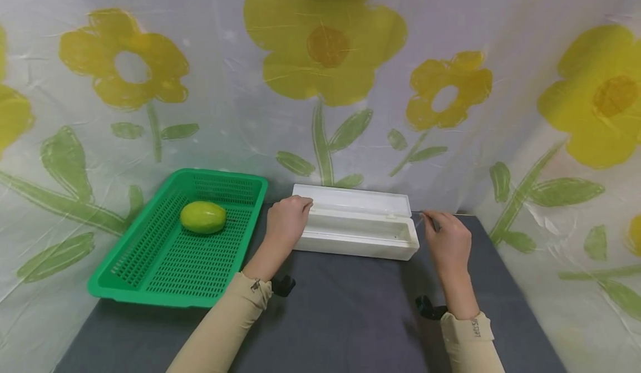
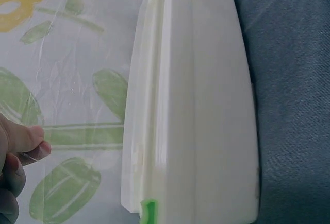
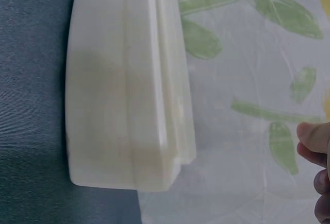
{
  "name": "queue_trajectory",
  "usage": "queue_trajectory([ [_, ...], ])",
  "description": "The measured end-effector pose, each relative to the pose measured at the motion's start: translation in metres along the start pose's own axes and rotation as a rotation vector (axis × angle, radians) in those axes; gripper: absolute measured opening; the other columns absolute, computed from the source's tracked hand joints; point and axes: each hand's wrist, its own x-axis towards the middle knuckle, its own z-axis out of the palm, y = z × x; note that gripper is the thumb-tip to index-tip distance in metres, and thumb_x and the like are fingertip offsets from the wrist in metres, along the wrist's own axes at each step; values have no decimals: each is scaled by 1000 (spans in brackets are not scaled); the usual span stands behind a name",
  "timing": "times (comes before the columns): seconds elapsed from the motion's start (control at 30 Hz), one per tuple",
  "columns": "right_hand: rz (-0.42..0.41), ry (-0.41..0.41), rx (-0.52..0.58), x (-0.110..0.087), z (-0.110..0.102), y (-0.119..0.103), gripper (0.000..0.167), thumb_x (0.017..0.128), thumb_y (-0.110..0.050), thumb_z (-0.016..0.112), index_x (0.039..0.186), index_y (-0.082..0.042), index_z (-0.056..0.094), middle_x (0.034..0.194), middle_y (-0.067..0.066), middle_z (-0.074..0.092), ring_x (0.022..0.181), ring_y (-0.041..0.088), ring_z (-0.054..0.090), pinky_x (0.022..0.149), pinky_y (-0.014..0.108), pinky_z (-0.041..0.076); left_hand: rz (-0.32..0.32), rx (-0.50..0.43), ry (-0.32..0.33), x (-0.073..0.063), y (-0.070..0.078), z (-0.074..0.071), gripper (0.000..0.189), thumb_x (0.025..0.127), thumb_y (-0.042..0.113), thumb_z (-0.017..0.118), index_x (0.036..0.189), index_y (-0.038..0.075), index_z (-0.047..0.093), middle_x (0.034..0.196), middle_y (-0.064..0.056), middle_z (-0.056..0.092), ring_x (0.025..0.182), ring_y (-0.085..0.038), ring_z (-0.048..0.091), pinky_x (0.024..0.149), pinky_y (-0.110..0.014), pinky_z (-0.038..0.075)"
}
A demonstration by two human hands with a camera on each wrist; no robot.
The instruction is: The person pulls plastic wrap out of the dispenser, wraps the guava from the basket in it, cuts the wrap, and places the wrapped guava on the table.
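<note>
A long white plastic box point(image 1: 356, 242), apparently a cling film dispenser, stands at the back of the table with its lid point(image 1: 350, 199) tipped back. Above its left end, my left hand point(image 1: 289, 217) pinches thumb and forefinger together. My right hand point(image 1: 450, 238) makes the same pinch just beyond the right end. Between them seems to be clear plastic film, barely visible; a faint edge runs by the left fingertips point(image 2: 37, 140) in the left wrist view. The right fingertips point(image 3: 308, 139) stand apart from the box. Inside the box is a pale trough.
On the left is a green slotted plastic basket point(image 1: 175, 298). An oval yellow-green fruit point(image 1: 202, 217) lies in it. A dark grey cloth point(image 1: 345, 317) covers the table, and a flower-printed plastic curtain point(image 1: 220, 122) hangs close behind and at the sides.
</note>
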Motion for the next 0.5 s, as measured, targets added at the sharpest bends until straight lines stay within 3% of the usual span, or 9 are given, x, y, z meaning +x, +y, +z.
queue_trajectory([
  [0.2, -13, 30, 5, 4, 0, 1, 7, 91, 2, 81, 97, 5, 82, 90, 22, 78, 72, 40, 74, 59, 53, 57, 13, -22, -5, 5, 1, -5, 15, 99, 17, 77, 111, 11, 85, 93, -8, 81, 63, -26, 71, 51, -38, 55],
  [0.5, -29, 100, 31, 13, 0, 2, 5, 93, 2, 79, 96, 5, 82, 88, 21, 78, 66, 38, 71, 57, 52, 54, 39, -40, 41, 14, 3, -14, 16, 99, 16, 76, 111, 11, 85, 97, -9, 81, 66, -28, 73, 52, -40, 56],
])
